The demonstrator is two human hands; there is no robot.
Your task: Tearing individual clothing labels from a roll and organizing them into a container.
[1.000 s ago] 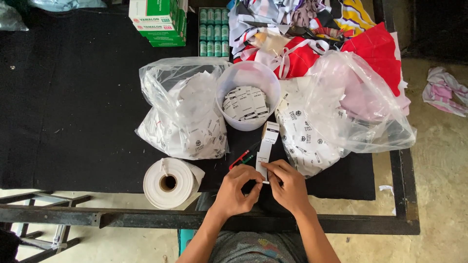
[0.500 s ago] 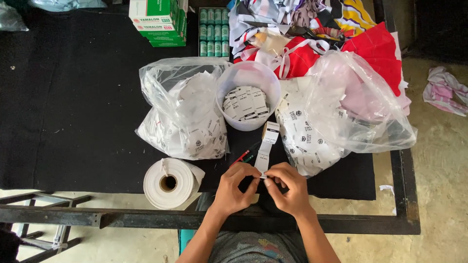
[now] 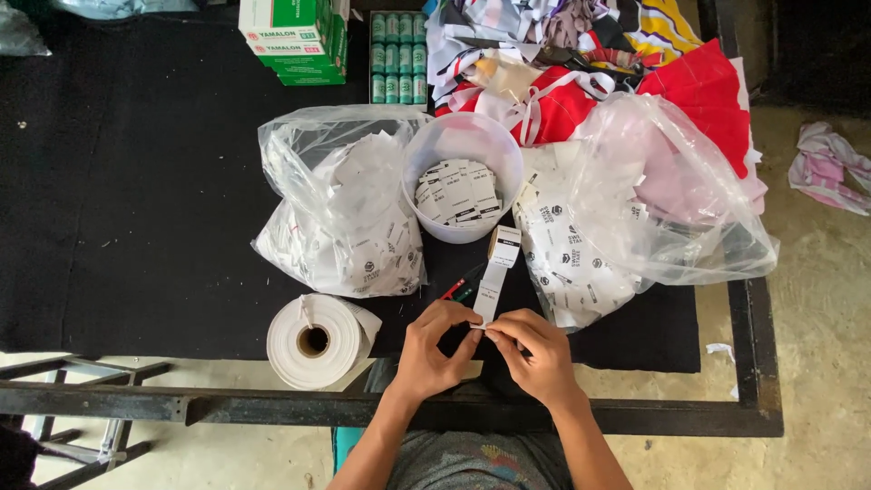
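My left hand [image 3: 436,349] and my right hand [image 3: 533,349] meet at the near edge of the black table [image 3: 136,200]. Both pinch the lower end of a white printed label strip [image 3: 491,289]. The strip runs up to a small roll [image 3: 504,246] standing by a white plastic tub [image 3: 463,156] that holds several cut labels. Red and green pens [image 3: 463,289] lie just left of the strip.
A big white tape roll [image 3: 313,340] lies left of my hands. Clear bags of labels sit at the left [image 3: 340,213] and right [image 3: 626,209] of the tub. Green boxes [image 3: 295,36], a pack of cans [image 3: 397,54] and a pile of coloured cloth [image 3: 581,63] fill the back.
My hands have drawn closer together on the strip's end, and the fingertips now touch there. Everything else on the table stays put.
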